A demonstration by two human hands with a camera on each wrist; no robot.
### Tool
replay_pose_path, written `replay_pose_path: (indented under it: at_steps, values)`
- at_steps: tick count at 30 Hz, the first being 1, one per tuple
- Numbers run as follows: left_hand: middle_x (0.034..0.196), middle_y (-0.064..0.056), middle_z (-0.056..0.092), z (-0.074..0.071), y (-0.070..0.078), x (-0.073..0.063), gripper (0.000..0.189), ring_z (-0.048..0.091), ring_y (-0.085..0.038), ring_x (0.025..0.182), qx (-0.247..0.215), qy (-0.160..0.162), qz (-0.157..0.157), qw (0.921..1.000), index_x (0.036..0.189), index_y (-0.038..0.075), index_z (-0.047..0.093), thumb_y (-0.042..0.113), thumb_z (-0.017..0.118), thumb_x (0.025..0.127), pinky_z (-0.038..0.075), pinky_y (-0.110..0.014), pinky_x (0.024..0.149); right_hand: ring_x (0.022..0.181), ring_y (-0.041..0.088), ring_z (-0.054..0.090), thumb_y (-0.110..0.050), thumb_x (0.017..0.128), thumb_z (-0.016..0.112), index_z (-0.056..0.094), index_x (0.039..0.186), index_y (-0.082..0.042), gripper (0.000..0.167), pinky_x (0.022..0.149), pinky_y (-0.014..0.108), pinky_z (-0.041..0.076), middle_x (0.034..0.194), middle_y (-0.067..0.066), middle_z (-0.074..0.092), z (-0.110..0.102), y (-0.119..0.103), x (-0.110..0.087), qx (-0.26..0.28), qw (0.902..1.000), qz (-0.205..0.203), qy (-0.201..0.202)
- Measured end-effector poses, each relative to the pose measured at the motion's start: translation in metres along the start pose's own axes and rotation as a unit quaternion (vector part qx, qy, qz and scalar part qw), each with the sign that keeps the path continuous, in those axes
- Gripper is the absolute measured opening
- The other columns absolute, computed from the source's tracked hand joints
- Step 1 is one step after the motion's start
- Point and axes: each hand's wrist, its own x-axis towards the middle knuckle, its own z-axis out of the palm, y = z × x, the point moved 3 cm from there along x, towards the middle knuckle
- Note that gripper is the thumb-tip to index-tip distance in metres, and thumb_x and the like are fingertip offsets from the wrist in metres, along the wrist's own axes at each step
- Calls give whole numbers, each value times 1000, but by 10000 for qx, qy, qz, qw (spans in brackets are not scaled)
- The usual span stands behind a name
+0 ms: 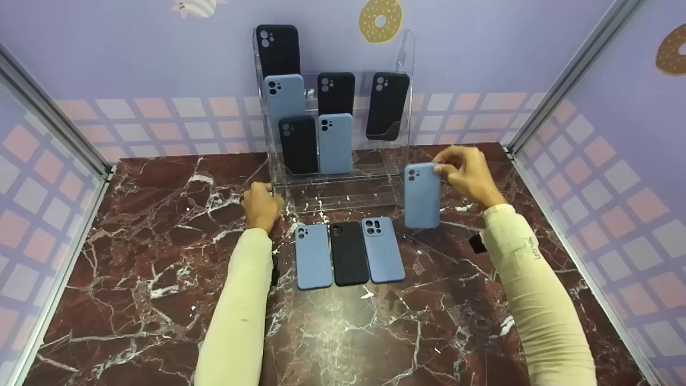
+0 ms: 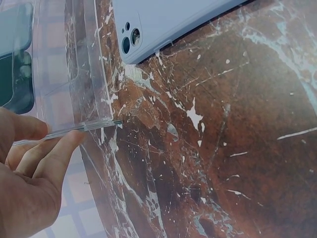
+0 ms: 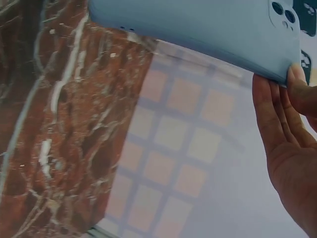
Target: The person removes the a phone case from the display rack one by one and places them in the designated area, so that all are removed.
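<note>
My right hand (image 1: 469, 174) pinches a light blue phone case (image 1: 422, 198) by its upper right corner. The case hangs upright, back toward me, right of the clear acrylic display stand (image 1: 343, 181). In the right wrist view, thumb and fingers (image 3: 270, 111) hold the case (image 3: 198, 34) near its camera holes. At the stand's lower left, my left hand (image 1: 261, 205) grips its side panel; the left wrist view shows the thin clear edge (image 2: 94, 125) between thumb and fingers. Flat on the table lie a blue case (image 1: 313, 260), a black case (image 1: 350, 257) and another blue case (image 1: 385, 254).
The tiered stand bears several black and blue cases, among them a black one (image 1: 278, 51) at top left and a blue one (image 1: 335, 145) on the low tier. A tilted black case (image 1: 387, 107) leans at its right. Patterned walls (image 1: 177, 59) enclose the marbled table (image 1: 161, 241).
</note>
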Motion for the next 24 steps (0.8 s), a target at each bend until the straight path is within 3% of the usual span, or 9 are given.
replay_pose_path:
  at_steps: [8,11,13,18,24]
  values:
    - [111,-21,73,0,1,-1,35,66,-48,100,-26,63,29,10000,114,1,75,3,59,83,49,-55,94,66,19,63,3,88,72,72,96,6,8,58,22,53,91,20,72,14,30,-10,9,9983,248,-530]
    - [109,-21,73,0,1,0,32,66,-48,100,-34,75,46,10000,110,3,77,3,59,83,49,-56,93,68,22,64,4,88,72,72,96,6,9,59,22,52,92,21,72,20,39,-14,-59,9973,280,-669]
    - [109,-21,73,0,1,0,31,66,-48,101,-24,86,59,9999,108,3,77,3,59,83,49,-56,93,71,28,66,4,89,70,72,97,7,9,62,28,56,93,21,71,24,44,-17,9,9962,373,-782]
    - [112,-22,72,0,0,0,33,65,-49,105,10,61,40,10000,113,1,75,4,60,84,48,-56,96,78,40,67,7,89,68,71,97,7,8,65,33,57,91,20,70,34,54,-24,101,9945,544,-888]
    - [114,-23,72,0,0,0,36,65,-49,106,7,44,45,10000,118,0,73,3,61,84,48,-55,96,67,21,61,3,88,70,72,94,5,7,59,24,49,82,16,70,44,65,-27,-190,9944,491,-916]
